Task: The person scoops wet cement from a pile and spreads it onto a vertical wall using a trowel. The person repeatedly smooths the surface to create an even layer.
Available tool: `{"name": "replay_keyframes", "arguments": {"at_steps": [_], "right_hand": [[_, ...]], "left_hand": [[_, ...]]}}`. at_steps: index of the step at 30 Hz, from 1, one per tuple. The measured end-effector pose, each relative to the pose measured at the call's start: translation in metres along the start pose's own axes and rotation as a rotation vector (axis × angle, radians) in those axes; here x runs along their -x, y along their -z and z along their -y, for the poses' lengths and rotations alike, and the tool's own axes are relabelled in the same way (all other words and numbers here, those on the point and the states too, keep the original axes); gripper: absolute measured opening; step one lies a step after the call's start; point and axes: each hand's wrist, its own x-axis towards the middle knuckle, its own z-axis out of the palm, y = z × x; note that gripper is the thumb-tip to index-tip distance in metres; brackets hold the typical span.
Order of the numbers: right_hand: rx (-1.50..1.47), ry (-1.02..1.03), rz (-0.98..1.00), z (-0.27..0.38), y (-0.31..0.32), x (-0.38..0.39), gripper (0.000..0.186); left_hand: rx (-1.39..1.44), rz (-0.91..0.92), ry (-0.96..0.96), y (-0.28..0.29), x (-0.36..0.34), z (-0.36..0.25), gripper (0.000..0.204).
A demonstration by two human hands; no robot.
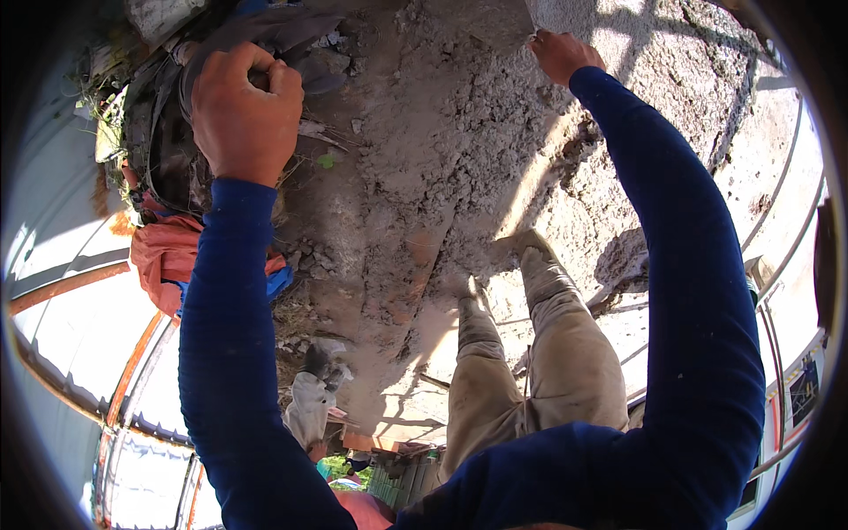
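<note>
The head view looks straight down past two dark blue sleeves onto a rough, lumpy bed of grey mortar (459,150) spread over the ground, with the person's dusty trousers and boots (521,256) standing in it. The left hand (246,110) is curled into a tight fist around the dark rim of a black bag or sheet (168,141) at the upper left, fingers wrapped over and nothing slack in the grip. The right hand (562,55) reaches to the top of the picture and presses its closed fingers on the lower edge of a flat grey slab (490,22); how much of that edge it actually clasps I cannot tell. An orange cloth (163,252) lies bunched just below the black bag, beside a curved metal rail (66,287). Doing this well seems to call for a firm, even pull with the left fist while the right steadies the slab low on its edge, feet kept planted apart on the uneven mortar so the weight stays balanced.
</note>
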Motion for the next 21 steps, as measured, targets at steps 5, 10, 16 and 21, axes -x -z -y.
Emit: {"name": "replay_keyframes", "arguments": {"at_steps": [5, 10, 16, 21], "right_hand": [[-0.430, -0.196, 0.023, -0.043, 0.025, -0.052, 0.057], [-0.643, -0.136, 0.331, 0.018, -0.067, 0.007, 0.061], [-0.409, 0.036, 0.719, 0.117, -0.162, 0.147, 0.056], [-0.177, 0.242, 0.690, 0.104, -0.184, 0.192, 0.047]], "left_hand": [[-0.022, 0.008, 0.029, 0.001, -0.001, -0.005, 0.013], [-0.036, 0.003, 0.024, 0.002, -0.001, -0.010, 0.012], [-0.042, 0.016, 0.018, 0.003, 0.002, -0.003, 0.011], [-0.047, 0.041, 0.019, 0.003, 0.001, -0.002, 0.010]]}}
